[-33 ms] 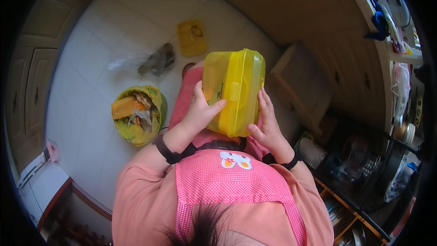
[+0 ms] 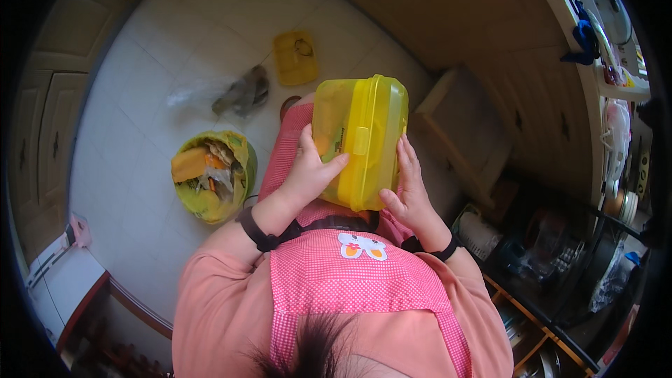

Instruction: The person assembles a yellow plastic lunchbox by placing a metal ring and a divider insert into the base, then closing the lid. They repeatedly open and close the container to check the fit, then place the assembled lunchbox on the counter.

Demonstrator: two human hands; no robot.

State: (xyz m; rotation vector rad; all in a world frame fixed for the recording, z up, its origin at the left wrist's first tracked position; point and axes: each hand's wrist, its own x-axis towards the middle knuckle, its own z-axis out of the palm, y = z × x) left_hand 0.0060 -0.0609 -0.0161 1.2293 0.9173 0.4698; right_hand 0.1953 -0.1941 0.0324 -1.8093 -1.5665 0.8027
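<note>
A see-through yellow plastic box (image 2: pixel 362 141) with a clip on its closed lid seam stands on edge over my lap. My left hand (image 2: pixel 313 170) holds its left side, thumb laid across the front near the rim. Against the right side rests my right hand (image 2: pixel 411 187), fingers stretched along the wall and thumb by the lower corner, so the box is held between both palms. What is inside the box is hard to make out. A pink checked apron (image 2: pixel 364 276) with a rabbit patch covers my front and legs.
Left of my legs stands a bin (image 2: pixel 248 168) lined with a yellow bag and full of scraps. A yellow tray (image 2: pixel 294 66) and a crumpled clear bag (image 2: pixel 241 93) lie on the tiled floor. An open drawer (image 2: pixel 462 133) juts out at right, near a dark rack of kitchenware (image 2: pixel 539 245).
</note>
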